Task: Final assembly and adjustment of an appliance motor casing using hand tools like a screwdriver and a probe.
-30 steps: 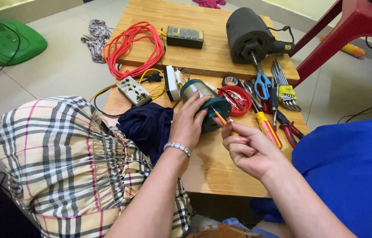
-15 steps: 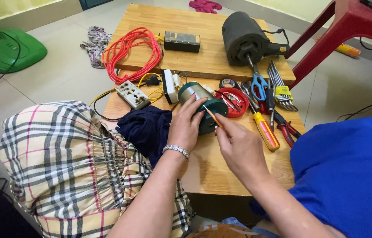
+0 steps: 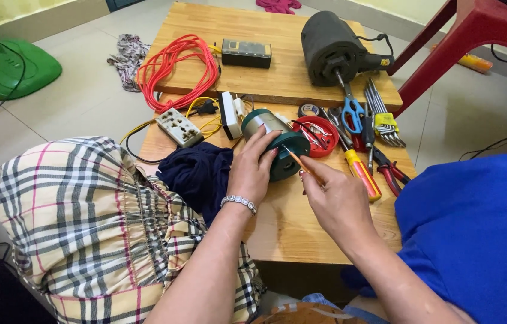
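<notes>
We see the green motor (image 3: 274, 143) lying on its side on the wooden counter (image 3: 301, 222), long axis running from upper left to lower right, its round end face toward us. Our left hand (image 3: 253, 168) clasps its body. Our right hand (image 3: 334, 201), just right of it, pinches a thin orange tool (image 3: 297, 161), tip touching that face.
</notes>
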